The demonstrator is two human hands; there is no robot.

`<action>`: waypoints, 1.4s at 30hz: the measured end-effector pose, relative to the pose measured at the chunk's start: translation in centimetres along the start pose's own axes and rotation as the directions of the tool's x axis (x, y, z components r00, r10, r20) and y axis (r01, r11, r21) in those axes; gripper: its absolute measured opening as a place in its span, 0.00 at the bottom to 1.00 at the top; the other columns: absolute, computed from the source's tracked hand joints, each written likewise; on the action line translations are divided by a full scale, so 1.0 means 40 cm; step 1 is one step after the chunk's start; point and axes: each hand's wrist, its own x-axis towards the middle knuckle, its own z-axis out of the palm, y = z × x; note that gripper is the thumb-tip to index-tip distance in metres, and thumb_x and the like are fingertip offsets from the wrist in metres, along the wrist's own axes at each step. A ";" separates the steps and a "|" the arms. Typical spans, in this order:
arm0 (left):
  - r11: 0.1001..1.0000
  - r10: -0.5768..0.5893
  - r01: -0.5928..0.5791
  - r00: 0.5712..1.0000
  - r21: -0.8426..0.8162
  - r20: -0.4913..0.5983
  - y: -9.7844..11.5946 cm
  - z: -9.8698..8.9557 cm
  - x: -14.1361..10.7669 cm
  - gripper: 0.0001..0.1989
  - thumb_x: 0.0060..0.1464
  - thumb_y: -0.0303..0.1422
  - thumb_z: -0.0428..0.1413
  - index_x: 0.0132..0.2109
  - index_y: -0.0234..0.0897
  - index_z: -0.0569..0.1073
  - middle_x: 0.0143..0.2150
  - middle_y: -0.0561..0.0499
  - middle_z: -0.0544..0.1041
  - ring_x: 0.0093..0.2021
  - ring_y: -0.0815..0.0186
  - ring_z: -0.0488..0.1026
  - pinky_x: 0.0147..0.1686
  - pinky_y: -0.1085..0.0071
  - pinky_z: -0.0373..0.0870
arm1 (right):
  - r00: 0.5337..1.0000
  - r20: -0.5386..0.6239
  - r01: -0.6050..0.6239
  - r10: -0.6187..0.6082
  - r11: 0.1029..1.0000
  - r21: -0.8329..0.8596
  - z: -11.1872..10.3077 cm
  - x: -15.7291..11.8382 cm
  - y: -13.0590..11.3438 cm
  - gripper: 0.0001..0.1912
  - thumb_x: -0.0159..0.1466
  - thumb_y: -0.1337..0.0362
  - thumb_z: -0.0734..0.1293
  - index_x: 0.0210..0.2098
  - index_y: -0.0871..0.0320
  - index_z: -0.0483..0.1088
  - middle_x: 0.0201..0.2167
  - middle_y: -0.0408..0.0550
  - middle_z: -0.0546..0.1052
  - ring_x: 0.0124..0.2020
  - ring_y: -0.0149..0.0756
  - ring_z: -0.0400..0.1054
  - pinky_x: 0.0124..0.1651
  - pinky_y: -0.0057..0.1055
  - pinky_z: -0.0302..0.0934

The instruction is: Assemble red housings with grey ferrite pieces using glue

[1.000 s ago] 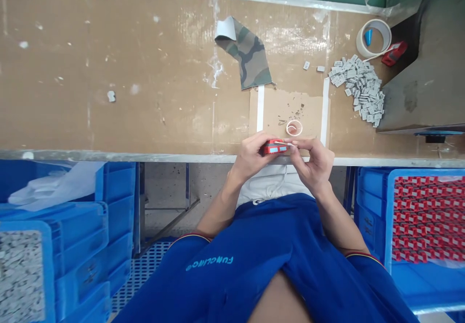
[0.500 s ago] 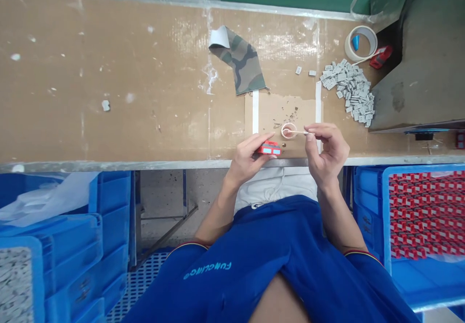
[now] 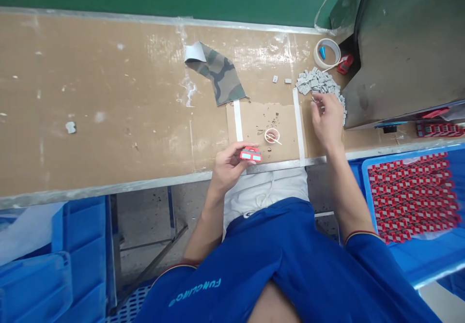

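Note:
Near the table's front edge, my left hand grips a small red piece with two pale rectangles on its face. Just right of it stands a small round cup with a thin white stick resting in it. My right hand is over the front of a pile of small grey tiles, its thumb and forefinger nearly together. Whatever is between those fingertips is too small to make out.
Camouflage cloth lies behind the cup. Two loose tiles lie left of the pile. A tape roll and another red piece sit at the back right, beside a dark metal panel. A blue crate holds rows of red pieces.
My right hand has let go of the stick, which now rests in the cup, and has moved to the tile pile. My left hand still holds the red piece. The view has shifted.

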 end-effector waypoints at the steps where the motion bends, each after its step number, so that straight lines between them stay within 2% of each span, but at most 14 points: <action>1: 1.000 0.004 -0.004 1.000 -0.008 0.010 0.000 0.000 0.000 0.21 0.54 0.41 0.73 0.51 0.36 0.83 0.49 0.40 0.87 0.43 0.61 0.86 0.41 0.69 0.84 | 0.999 0.034 -0.015 0.017 0.998 -0.067 0.003 0.031 0.032 0.07 0.71 0.62 0.67 0.45 0.54 0.76 0.45 0.54 0.78 0.44 0.45 0.74 0.55 0.47 0.71; 4: 0.999 0.015 -0.014 1.000 -0.030 0.019 -0.006 -0.001 0.000 0.21 0.53 0.40 0.73 0.50 0.36 0.83 0.48 0.41 0.88 0.44 0.60 0.86 0.44 0.68 0.85 | 0.991 0.127 -0.018 0.042 0.982 -0.190 0.018 0.094 0.091 0.03 0.69 0.64 0.69 0.37 0.55 0.75 0.42 0.55 0.77 0.48 0.49 0.73 0.58 0.51 0.69; 7: 0.998 0.046 -0.045 0.999 -0.050 0.015 -0.015 -0.003 -0.002 0.22 0.54 0.39 0.73 0.54 0.38 0.84 0.49 0.41 0.88 0.48 0.58 0.86 0.49 0.65 0.84 | 0.979 0.169 -0.060 0.111 0.959 -0.278 0.026 0.116 0.093 0.06 0.68 0.70 0.68 0.33 0.56 0.73 0.40 0.56 0.76 0.50 0.53 0.73 0.61 0.54 0.66; 11: 0.991 0.128 -0.126 0.991 -0.051 0.036 -0.021 -0.006 -0.001 0.22 0.57 0.37 0.72 0.58 0.42 0.83 0.50 0.42 0.87 0.48 0.61 0.85 0.53 0.65 0.82 | 0.965 0.222 -0.041 0.138 0.918 -0.394 0.012 0.110 0.072 0.07 0.66 0.75 0.65 0.37 0.60 0.74 0.43 0.62 0.78 0.51 0.57 0.74 0.61 0.58 0.64; 15: 0.986 0.128 -0.121 0.990 -0.117 0.056 -0.023 -0.008 0.000 0.23 0.57 0.35 0.71 0.59 0.43 0.82 0.50 0.43 0.87 0.47 0.63 0.85 0.51 0.66 0.82 | 0.974 0.201 -0.016 0.105 0.916 -0.400 -0.010 0.083 0.073 0.07 0.67 0.70 0.64 0.39 0.61 0.76 0.44 0.64 0.78 0.50 0.58 0.74 0.59 0.59 0.66; 18: 0.975 0.056 -0.036 0.995 -0.217 0.086 -0.020 -0.008 0.000 0.25 0.53 0.35 0.74 0.58 0.42 0.82 0.50 0.43 0.88 0.45 0.62 0.86 0.46 0.68 0.84 | 0.985 0.149 -0.032 0.087 0.941 -0.336 -0.040 0.051 0.055 0.08 0.68 0.66 0.64 0.39 0.59 0.77 0.42 0.61 0.79 0.47 0.55 0.75 0.57 0.57 0.68; 20: 0.970 0.013 0.011 0.995 -0.243 0.097 -0.015 -0.008 -0.001 0.23 0.52 0.35 0.74 0.55 0.40 0.83 0.49 0.42 0.88 0.45 0.61 0.87 0.44 0.67 0.84 | 0.993 0.105 -0.030 0.055 0.974 -0.226 -0.069 0.017 0.007 0.08 0.68 0.65 0.65 0.38 0.56 0.78 0.39 0.57 0.80 0.43 0.50 0.76 0.54 0.52 0.71; 24: 0.970 -0.025 0.048 0.995 -0.238 0.099 -0.005 -0.007 -0.004 0.20 0.52 0.37 0.74 0.51 0.40 0.84 0.49 0.42 0.88 0.44 0.59 0.87 0.44 0.65 0.85 | 0.995 0.089 0.037 -0.050 0.989 0.142 -0.111 -0.090 -0.169 0.06 0.70 0.63 0.69 0.41 0.52 0.80 0.38 0.49 0.82 0.38 0.42 0.77 0.42 0.39 0.74; 26: 0.973 -0.027 0.050 0.994 -0.225 0.102 -0.004 -0.008 -0.004 0.20 0.52 0.38 0.74 0.52 0.40 0.84 0.49 0.42 0.88 0.45 0.59 0.87 0.45 0.64 0.85 | 0.984 0.144 0.053 -0.105 0.943 0.329 -0.097 -0.147 -0.255 0.05 0.71 0.64 0.70 0.43 0.50 0.80 0.38 0.47 0.83 0.37 0.39 0.77 0.40 0.36 0.74; 28: 0.979 -0.021 0.041 0.994 -0.198 0.103 -0.006 -0.010 -0.004 0.22 0.51 0.39 0.75 0.52 0.40 0.84 0.48 0.42 0.88 0.45 0.58 0.87 0.45 0.65 0.85 | 0.972 0.184 0.045 -0.146 0.885 0.464 -0.061 -0.190 -0.310 0.06 0.72 0.65 0.69 0.44 0.50 0.80 0.38 0.46 0.83 0.37 0.37 0.78 0.39 0.34 0.74; 31: 0.989 -0.011 0.026 0.995 -0.148 0.102 -0.012 -0.013 -0.004 0.23 0.51 0.40 0.75 0.53 0.40 0.85 0.48 0.43 0.88 0.45 0.59 0.87 0.45 0.66 0.85 | 0.965 0.226 -0.020 -0.131 0.825 0.564 -0.001 -0.220 -0.330 0.06 0.72 0.67 0.69 0.43 0.51 0.79 0.39 0.45 0.83 0.38 0.35 0.78 0.40 0.32 0.74; 34: 0.992 -0.004 0.018 0.995 -0.127 0.103 -0.014 -0.014 -0.005 0.23 0.50 0.39 0.75 0.53 0.40 0.85 0.47 0.45 0.88 0.44 0.60 0.87 0.44 0.68 0.84 | 0.963 0.246 -0.052 -0.109 0.822 0.567 0.026 -0.223 -0.316 0.05 0.71 0.67 0.70 0.41 0.52 0.78 0.38 0.45 0.83 0.37 0.35 0.78 0.40 0.32 0.73; 38: 0.996 -0.012 0.023 0.992 -0.088 0.123 -0.012 -0.015 -0.003 0.23 0.49 0.40 0.75 0.52 0.40 0.85 0.47 0.44 0.88 0.43 0.59 0.86 0.43 0.68 0.83 | 0.948 0.293 -0.046 -0.121 0.863 0.503 0.019 -0.217 -0.307 0.06 0.72 0.67 0.68 0.39 0.53 0.77 0.35 0.44 0.80 0.36 0.35 0.75 0.37 0.32 0.69; 42: 0.998 0.028 -0.020 0.991 -0.068 0.129 -0.009 -0.015 -0.001 0.22 0.51 0.39 0.75 0.53 0.41 0.86 0.46 0.45 0.89 0.43 0.60 0.87 0.44 0.68 0.84 | 0.927 0.332 0.016 -0.171 0.906 0.422 0.002 -0.210 -0.320 0.07 0.73 0.69 0.67 0.38 0.54 0.74 0.35 0.44 0.75 0.34 0.34 0.70 0.37 0.31 0.65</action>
